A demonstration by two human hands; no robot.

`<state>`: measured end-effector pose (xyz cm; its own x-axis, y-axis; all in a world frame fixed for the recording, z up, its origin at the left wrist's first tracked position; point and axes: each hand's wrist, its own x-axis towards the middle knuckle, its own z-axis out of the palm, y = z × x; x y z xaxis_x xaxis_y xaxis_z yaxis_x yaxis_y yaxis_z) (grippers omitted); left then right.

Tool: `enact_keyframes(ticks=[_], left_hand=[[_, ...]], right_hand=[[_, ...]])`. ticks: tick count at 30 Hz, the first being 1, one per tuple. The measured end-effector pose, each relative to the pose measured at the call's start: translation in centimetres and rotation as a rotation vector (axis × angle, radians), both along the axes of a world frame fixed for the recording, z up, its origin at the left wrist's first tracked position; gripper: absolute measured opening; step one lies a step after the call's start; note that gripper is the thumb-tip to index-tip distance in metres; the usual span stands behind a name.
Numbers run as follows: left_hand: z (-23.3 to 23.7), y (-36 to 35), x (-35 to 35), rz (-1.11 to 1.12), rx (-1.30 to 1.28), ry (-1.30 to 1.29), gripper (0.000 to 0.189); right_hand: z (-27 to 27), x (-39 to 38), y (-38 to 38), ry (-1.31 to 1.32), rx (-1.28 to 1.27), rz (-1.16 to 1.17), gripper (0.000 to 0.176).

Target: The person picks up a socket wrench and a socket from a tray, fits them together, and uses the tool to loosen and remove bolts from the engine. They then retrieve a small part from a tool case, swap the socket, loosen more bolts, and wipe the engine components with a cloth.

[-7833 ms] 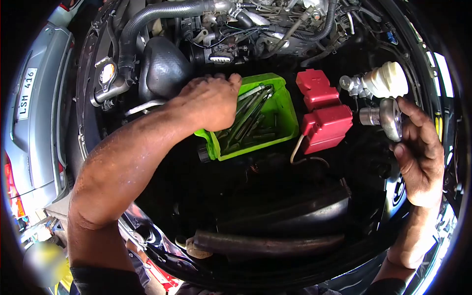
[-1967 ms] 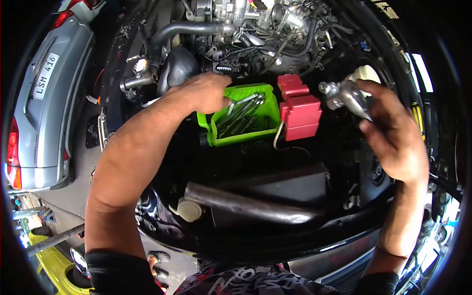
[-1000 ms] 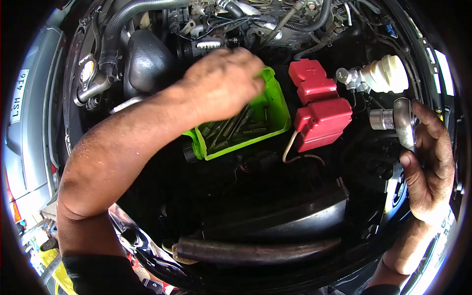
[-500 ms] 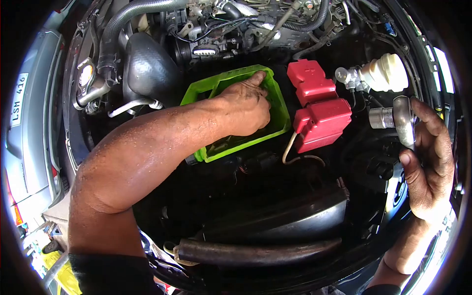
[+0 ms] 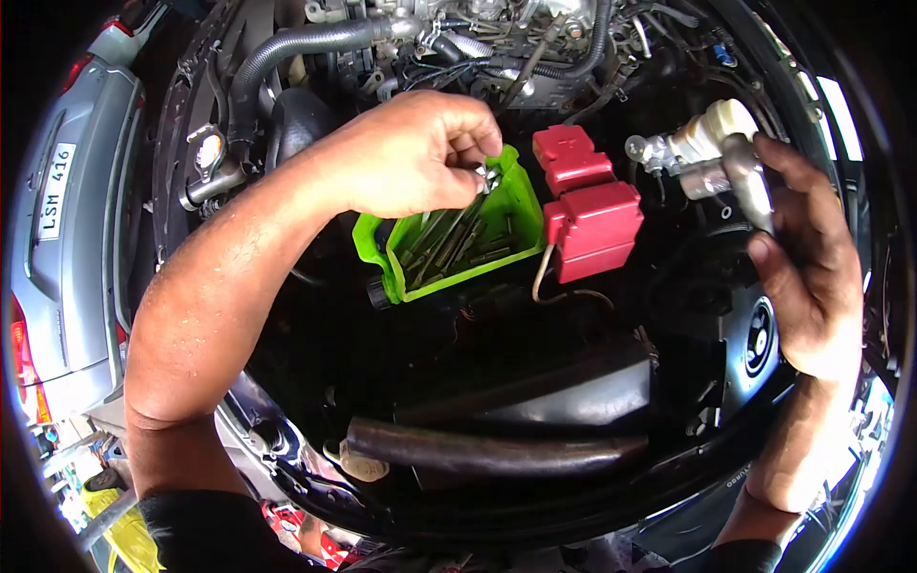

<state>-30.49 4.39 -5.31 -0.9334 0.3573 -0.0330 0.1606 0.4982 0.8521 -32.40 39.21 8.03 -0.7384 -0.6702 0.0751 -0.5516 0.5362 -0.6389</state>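
My left hand (image 5: pixel 430 158) is above a bright green plastic tray (image 5: pixel 523 229), its thumb and fingers pinched on a small shiny metal piece (image 5: pixel 490 179). The fingers hide part of that piece, so I cannot make out its kind. Long thin metal tools (image 5: pixel 444 244) lie in the tray below. At the right, my right hand (image 5: pixel 812 258) grips a socket wrench (image 5: pixel 750 186) between thumb and fingers, with its silver socket (image 5: pixel 705 179) pointing left.
Red plastic covers (image 5: pixel 597 224) sit right of the tray, with a pale cable below. Behind them are a yellowed reservoir (image 5: pixel 716 129) and engine hoses (image 5: pixel 315 48). A dark tube (image 5: pixel 497 451) lies along the front. A silver car (image 5: pixel 72 239) stands at left.
My left hand has risen out of the green tray with a shiny metal piece, uncovering the tools inside. My right hand still holds the socket wrench, now tilted differently. The view has shifted slightly.
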Motion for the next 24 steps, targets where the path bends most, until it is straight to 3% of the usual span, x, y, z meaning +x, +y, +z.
enact_keyframes(ticks=[7, 11, 14, 19, 24], left_hand=[[4.8, 1.7, 2.6, 0.0, -0.06, -0.031, 0.017], [9.0, 3.4, 4.4, 0.002, -0.151, 0.111, 0.017], [12.7, 5.8, 5.9, 0.104, 0.054, 0.113, 0.02], [20.0, 16.2, 5.7, 0.045, 0.053, 0.437, 0.021], [23.1, 30.8, 2.3, -0.218, -0.287, 0.586, 0.025]], right_hand=[[1.9, 1.0, -1.4, 0.187, 0.183, -0.019, 0.062], [3.1, 0.3, -1.0, 0.27, 0.341, -0.002, 0.049], [2.8, -0.1, -0.8, 0.268, 0.371, -0.014, 0.049], [3.3, 0.3, -0.3, 0.214, 0.407, 0.057, 0.036], [3.9, 1.9, 1.2, 0.182, 0.353, 0.133, 0.031]])
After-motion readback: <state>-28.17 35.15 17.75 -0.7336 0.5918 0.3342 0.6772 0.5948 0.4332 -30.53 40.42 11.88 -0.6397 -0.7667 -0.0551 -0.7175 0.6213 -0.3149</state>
